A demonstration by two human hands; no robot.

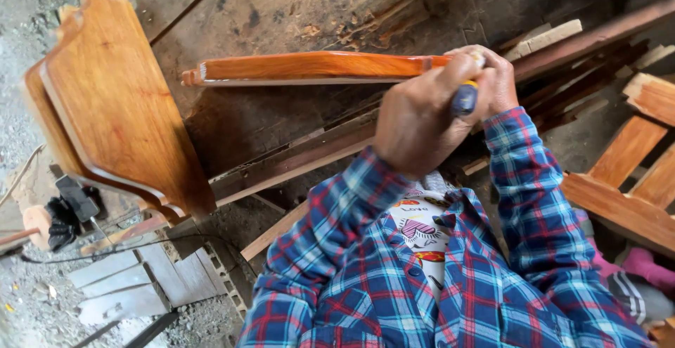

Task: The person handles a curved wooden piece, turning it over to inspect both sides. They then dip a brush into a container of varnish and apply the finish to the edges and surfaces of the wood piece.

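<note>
Hands (450,102) gripping tool (465,98), varnished rail (316,67)

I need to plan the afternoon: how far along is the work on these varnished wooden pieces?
Looks done: the shaped glossy orange-brown wooden panel stands finished. In hand: both hands, left and right, press a blue-and-yellow-handled tool on the long glossy orange wooden rail. Left: bare wooden slats lie nearby.

the blue-handled tool (465,98) is mostly buried in the left hand (416,119); its tip is hidden behind the right hand (500,81).
</note>
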